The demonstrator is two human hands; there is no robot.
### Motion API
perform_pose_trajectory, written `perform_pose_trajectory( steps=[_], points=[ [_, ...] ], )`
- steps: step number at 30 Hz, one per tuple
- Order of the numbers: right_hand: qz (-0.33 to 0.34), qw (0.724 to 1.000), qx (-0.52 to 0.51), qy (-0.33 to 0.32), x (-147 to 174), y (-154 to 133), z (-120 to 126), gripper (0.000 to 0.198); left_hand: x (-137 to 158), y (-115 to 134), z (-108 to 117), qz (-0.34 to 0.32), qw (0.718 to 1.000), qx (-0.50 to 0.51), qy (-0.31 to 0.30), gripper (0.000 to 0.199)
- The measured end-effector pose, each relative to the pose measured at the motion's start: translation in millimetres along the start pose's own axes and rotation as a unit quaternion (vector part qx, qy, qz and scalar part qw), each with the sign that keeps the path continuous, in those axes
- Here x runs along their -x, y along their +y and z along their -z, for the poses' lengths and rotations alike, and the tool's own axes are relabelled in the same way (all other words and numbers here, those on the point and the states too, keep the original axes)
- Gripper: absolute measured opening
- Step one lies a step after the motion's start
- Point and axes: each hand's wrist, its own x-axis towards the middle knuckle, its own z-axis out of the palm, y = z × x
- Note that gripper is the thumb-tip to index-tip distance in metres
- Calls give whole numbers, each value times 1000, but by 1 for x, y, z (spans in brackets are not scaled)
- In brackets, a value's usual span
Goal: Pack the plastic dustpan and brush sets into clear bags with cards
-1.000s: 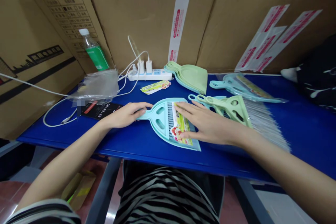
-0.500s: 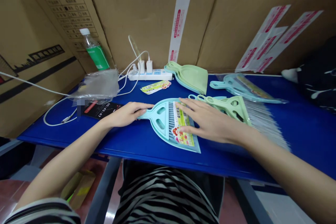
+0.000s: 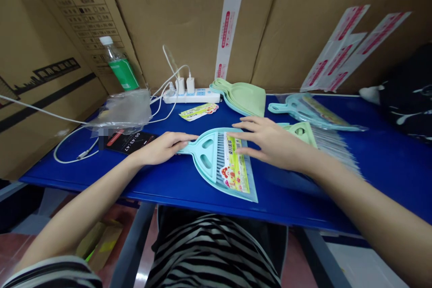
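A light blue dustpan point(image 3: 200, 173) lies on the blue table with a matching hand brush point(image 3: 212, 164) nested in it. A yellow and white card point(image 3: 238, 168) with a red mushroom picture lies over the bristles. My left hand point(image 3: 160, 147) is closed on the handle end at the left. Above the card's far right edge is my right hand point(image 3: 270, 141), fingers spread, holding nothing; whether its fingertips touch the card I cannot tell. Partly hidden behind my right hand and wrist are green brushes point(image 3: 305, 132) and grey-white bristles point(image 3: 337, 150).
Stacked green and blue dustpans point(image 3: 248, 96) lie at the back. A bagged blue dustpan set point(image 3: 320, 114) is at right. Loose cards point(image 3: 197, 111) lie before a power strip point(image 3: 202, 95). A phone point(image 3: 130, 142), plastic bags point(image 3: 124, 110) and a bottle point(image 3: 121, 69) are at left.
My right hand has lifted off the card and shifted slightly up and right, uncovering more of it. My left hand stays on the handle.
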Motion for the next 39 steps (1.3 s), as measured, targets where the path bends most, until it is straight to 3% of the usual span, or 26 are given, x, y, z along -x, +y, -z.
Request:
perform_pose_trajectory(
  steps=[5,19,25,30,34,39],
  points=[
    [1,1000,16,-26,1,-12,-7,60,0,0,0,-4,1000,-2,-6,41],
    [4,999,29,-40,4,-15,-9,69,-1,-2,-1,-30,1000,-4,4,41],
    [0,999,44,-16,9,-11,-9,72,-1,-1,-1,-36,999,-2,3,41],
    [-42,996,83,5,11,4,1,57,-1,-2,-1,-37,999,-2,5,41],
    [-89,991,88,-38,7,18,8,43,-1,-2,-1,-37,999,-6,4,41],
    [-127,984,89,-91,0,23,2,39,-1,1,-2,-29,1000,-2,-3,42]
  ],
)
